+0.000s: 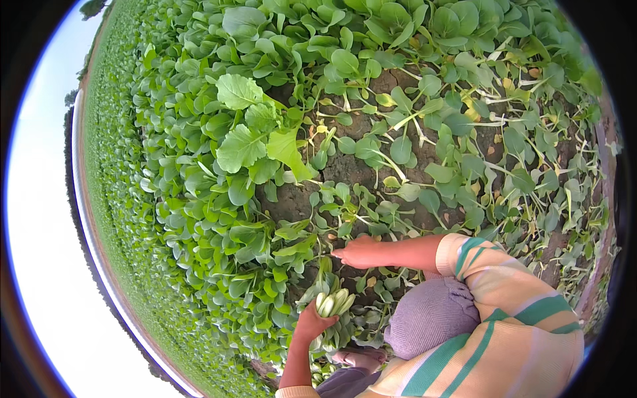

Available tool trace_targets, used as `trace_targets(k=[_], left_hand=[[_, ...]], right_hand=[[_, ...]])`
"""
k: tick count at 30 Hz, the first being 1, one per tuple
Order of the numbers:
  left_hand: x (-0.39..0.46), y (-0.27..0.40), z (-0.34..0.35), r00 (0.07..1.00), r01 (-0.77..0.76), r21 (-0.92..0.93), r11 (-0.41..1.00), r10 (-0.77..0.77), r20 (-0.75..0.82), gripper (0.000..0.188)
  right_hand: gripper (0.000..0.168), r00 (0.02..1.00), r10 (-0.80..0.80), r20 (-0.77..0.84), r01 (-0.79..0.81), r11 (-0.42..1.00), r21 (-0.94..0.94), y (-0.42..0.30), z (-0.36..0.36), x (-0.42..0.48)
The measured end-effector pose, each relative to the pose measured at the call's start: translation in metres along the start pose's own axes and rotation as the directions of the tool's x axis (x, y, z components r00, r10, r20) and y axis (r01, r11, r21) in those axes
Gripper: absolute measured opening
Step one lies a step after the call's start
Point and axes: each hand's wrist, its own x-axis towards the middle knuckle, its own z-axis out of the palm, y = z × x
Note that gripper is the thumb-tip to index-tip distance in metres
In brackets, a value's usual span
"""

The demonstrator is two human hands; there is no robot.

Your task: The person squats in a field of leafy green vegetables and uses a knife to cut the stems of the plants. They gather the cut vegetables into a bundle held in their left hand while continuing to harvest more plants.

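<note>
Both of my hands are out of view. Before me grows a dense bed of bok choy-like greens, with a paler, frilly-leaved plant at its edge. Beside it, loose leaves, some yellowed, lie over dark soil. At the lower right crouches a co-worker in a striped knit top and a knitted hat. The co-worker's left hand grips a bunch of greens, pale stem ends showing. Their right hand reaches low among leaves; whether it holds anything is unclear.
A pinkish shoe of the co-worker rests on the ground near more pale-stemmed greens. A bare strip of earth runs along the right rim. Far left, the field meets a pale strip and dark trees under bright sky.
</note>
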Motion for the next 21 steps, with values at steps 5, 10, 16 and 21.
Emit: trace_targets(k=[5, 10, 16, 21], left_hand=[[-0.029, -0.046, -0.016, 0.993, -0.042, -0.001, 0.999, 0.042, 0.111, 0.084], [-0.071, -0.067, -0.046, 0.972, -0.017, -0.594, 0.804, 0.153, 0.180, 0.078], [-0.085, -0.118, -0.040, 0.943, -0.153, -0.855, 0.495, 0.331, 0.023, 0.079], [-0.096, -0.191, -0.027, 0.882, -0.227, -0.935, 0.271, 0.464, -0.080, 0.082]], right_hand=[[0.046, 0.969, -0.013, 0.249, -0.039, 0.978, 0.205, 0.030, -0.005, -0.010], [0.048, 0.997, 0.049, 0.063, -0.078, 0.436, 0.897, -0.026, -0.049, -0.050], [0.064, 0.994, -0.105, 0.021, 0.038, 0.530, 0.847, -0.112, -0.066, -0.002], [0.055, 0.961, -0.145, 0.234, -0.060, 0.720, 0.692, -0.188, -0.059, 0.019]])
